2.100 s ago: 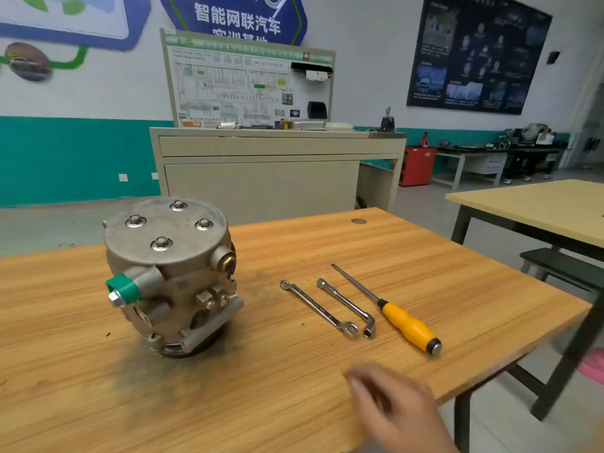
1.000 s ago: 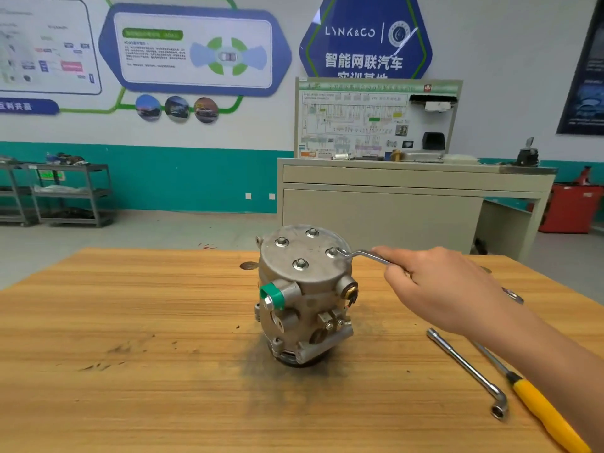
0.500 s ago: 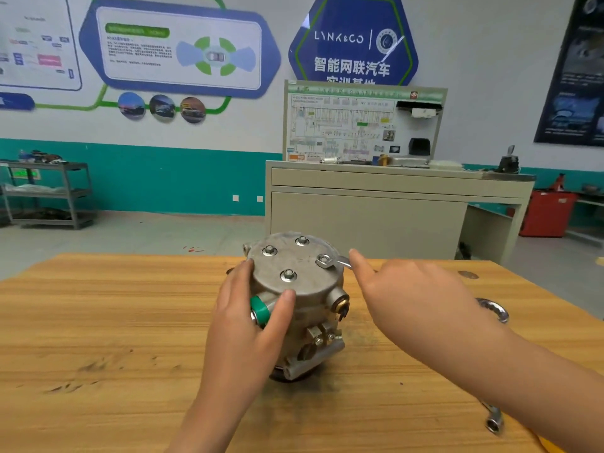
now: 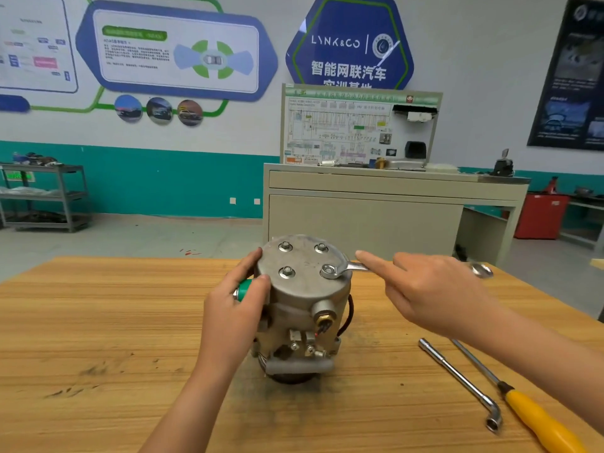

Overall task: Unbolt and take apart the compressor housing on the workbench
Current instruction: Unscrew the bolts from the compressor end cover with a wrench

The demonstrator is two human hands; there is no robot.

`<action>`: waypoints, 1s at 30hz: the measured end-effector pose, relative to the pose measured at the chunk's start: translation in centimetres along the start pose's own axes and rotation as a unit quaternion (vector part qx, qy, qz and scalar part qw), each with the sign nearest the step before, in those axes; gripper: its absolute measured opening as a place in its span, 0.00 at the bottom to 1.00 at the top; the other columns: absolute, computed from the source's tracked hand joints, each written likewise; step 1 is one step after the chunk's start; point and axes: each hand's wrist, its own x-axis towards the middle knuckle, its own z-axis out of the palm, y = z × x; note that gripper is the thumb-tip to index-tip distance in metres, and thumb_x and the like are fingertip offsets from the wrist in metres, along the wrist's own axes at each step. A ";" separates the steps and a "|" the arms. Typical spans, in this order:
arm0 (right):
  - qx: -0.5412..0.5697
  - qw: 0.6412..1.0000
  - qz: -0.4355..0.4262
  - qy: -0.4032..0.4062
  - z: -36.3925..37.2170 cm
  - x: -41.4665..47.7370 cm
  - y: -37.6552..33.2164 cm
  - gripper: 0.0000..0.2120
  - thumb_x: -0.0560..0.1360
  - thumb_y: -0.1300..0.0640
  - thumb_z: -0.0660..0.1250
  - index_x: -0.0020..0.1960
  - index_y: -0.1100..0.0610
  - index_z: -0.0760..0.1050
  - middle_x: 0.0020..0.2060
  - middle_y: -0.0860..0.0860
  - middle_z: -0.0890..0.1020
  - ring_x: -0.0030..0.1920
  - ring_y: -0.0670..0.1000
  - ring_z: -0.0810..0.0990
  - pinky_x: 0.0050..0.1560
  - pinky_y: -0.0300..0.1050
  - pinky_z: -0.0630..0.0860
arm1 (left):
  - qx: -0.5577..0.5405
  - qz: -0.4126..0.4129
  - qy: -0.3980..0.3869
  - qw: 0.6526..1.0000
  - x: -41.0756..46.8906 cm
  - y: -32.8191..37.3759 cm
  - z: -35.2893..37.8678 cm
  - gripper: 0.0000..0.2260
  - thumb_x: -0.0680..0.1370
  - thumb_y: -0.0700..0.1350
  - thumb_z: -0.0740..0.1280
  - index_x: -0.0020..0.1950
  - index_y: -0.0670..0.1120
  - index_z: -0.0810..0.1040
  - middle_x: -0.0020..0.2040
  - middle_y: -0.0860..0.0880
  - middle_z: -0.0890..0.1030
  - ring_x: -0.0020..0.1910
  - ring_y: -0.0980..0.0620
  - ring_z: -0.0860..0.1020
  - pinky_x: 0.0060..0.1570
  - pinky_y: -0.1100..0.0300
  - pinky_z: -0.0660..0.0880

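The compressor [image 4: 304, 308] stands mid worktop [image 4: 98, 322], all four bolts seated: unbolting seems barely begun. The left grip [image 4: 233, 308] wraps its side; the right grip [image 4: 434, 289] clasps the spanner [image 4: 343, 268], ringed on the near-right bolt [image 4: 328, 270].

Left grip [image 4: 235, 308] clasps the compressor housing [image 4: 304, 291]; right grip [image 4: 434, 289] holds a wrench [image 4: 349, 267] ringed over a top bolt [image 4: 328, 270].

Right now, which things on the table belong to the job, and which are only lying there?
In use: compressor, gripped by the left hand; wrench, held by the right hand on one top bolt.
Lying about: bent socket key; yellow screwdriver.
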 end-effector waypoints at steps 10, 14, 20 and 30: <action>-0.045 0.997 -0.059 -0.003 3.4 7.3 1.6 0.14 0.71 0.72 0.65 0.56 0.67 0.76 0.54 0.63 0.80 0.55 0.62 0.79 0.57 0.57 0.73 | -0.043 -0.029 -0.005 0.999 0.4 0.1 0.4 0.19 0.77 0.37 0.62 0.52 0.63 0.77 0.46 0.70 0.79 0.50 0.69 0.76 0.49 0.49 0.79; 0.125 0.973 0.151 0.119 0.9 6.7 1.2 0.14 0.78 0.65 0.59 0.63 0.65 0.71 0.32 0.58 0.77 0.32 0.59 0.77 0.30 0.50 0.71 | -0.059 -0.015 0.030 0.998 -0.4 0.0 0.9 0.18 0.77 0.36 0.62 0.58 0.58 0.76 0.52 0.65 0.79 0.48 0.65 0.78 0.48 0.58 0.79; 0.042 0.988 0.121 -0.088 -2.5 0.0 -2.1 0.24 0.80 0.53 0.51 0.74 0.44 0.48 0.33 0.46 0.74 0.31 0.49 0.74 0.29 0.43 0.72 | -0.053 0.017 0.067 0.996 -1.5 -0.5 1.7 0.18 0.77 0.33 0.62 0.65 0.48 0.74 0.44 0.71 0.77 0.41 0.79 0.73 0.37 0.80 0.68; -0.073 0.961 0.151 -0.219 -4.2 0.0 -4.5 0.34 0.75 0.65 0.53 0.75 0.49 0.39 0.30 0.48 0.62 0.26 0.48 0.59 0.25 0.41 0.56 | -0.026 0.022 0.088 0.996 -2.2 -0.3 2.7 0.19 0.77 0.43 0.64 0.68 0.49 0.72 0.62 0.57 0.76 0.61 0.60 0.75 0.60 0.60 0.74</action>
